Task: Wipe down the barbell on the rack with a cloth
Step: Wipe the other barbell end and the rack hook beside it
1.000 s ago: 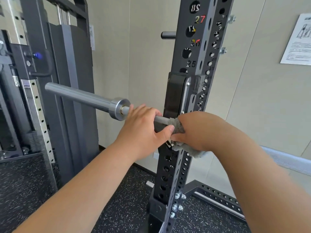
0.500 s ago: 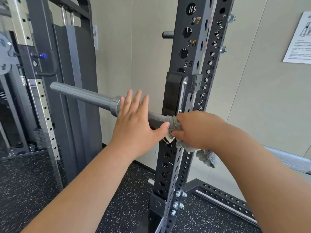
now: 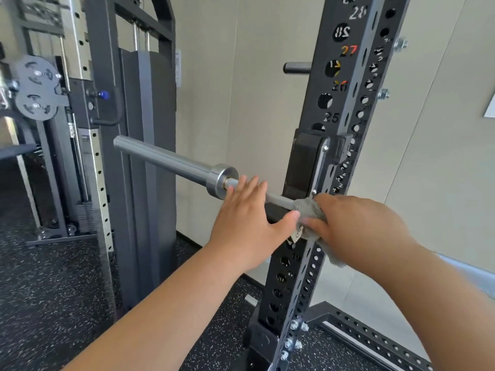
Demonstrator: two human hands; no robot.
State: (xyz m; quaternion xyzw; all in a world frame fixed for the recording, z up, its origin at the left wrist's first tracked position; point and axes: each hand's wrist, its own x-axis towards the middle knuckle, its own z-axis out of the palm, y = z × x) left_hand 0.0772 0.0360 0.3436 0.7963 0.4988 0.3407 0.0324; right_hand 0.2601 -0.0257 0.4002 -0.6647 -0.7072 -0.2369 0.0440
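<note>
The barbell [image 3: 166, 159] rests on the rack [image 3: 345, 103], its sleeve jutting out to the left. The left hand [image 3: 249, 218], which was wrapped around the bar a second ago, now lies against it with fingers straight, just beside the collar. Right of it, the right hand [image 3: 356, 223] keeps the cloth [image 3: 308, 210] bunched around the bar at the upright, so the wiping stroke there looks ready to go on with the bar only lightly steadied.

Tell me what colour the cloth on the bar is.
Grey, seen best in the head view, where the right hand grips the cloth.
</note>
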